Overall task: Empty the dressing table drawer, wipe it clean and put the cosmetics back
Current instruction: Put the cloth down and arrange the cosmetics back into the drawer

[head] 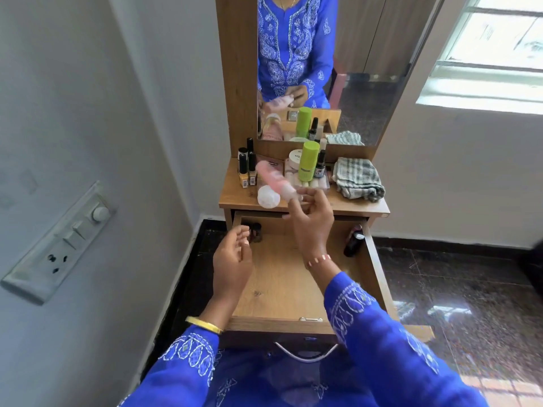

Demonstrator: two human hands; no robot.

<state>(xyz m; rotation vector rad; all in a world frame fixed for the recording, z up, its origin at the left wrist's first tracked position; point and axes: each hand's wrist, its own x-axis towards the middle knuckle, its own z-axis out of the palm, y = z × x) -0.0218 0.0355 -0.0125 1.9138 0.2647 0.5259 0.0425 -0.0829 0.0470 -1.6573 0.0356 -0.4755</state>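
Observation:
The wooden drawer (282, 289) is pulled out below the dressing table top (364, 205). My right hand (311, 221) is raised over the drawer's back edge and pinches a blurred pink bottle (273, 179) by its end. My left hand (233, 257) hovers over the drawer's left side, fingers loosely curled and holding nothing. A small dark jar (256, 232) sits in the back left corner of the drawer and a dark bottle (354, 240) in the back right corner. Nail polish bottles (246, 167), a green bottle (308, 161) and a white jar (295, 160) stand on the top.
A striped folded cloth (358, 177) lies on the right of the table top. A white round container (268, 196) rests near the top's front edge. A mirror (338, 69) rises behind. A wall with a switch panel (58, 245) is close on the left. Glossy dark floor spreads right.

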